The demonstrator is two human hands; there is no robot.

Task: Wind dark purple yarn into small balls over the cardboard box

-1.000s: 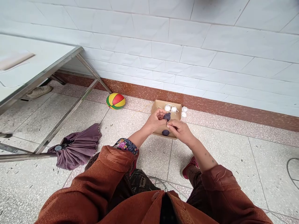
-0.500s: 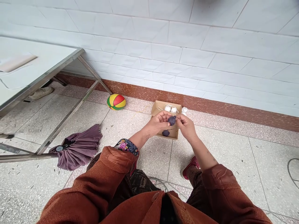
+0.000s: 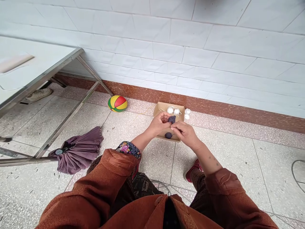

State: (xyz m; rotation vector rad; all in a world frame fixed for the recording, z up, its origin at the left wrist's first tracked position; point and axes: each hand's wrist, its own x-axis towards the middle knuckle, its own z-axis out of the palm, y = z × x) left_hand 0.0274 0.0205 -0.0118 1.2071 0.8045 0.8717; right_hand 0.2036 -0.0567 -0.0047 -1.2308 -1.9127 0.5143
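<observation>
Left hand (image 3: 159, 124) grasps the dark yarn ball (image 3: 172, 119), apparently steadying it for the right hand (image 3: 185, 131), which pinches at its lower end.

1. Floor (image 3: 226, 165): speckled pale tile, viewed on my head feed.
2. Cardboard box (image 3: 164, 105), one: open-topped, my landmark.
3. White balls (image 3: 187, 111), two: just beside the box, on its right.
4. Multicoloured ball (image 3: 117, 103), one: red, yellow, green; left of the box.
5. Purple umbrella (image 3: 82, 149), one: left of the box, nearer my camera.
6. Red shoes (image 3: 193, 170), pair: this side of the box.
7. Cable (image 3: 294, 173): well right of the box.
</observation>
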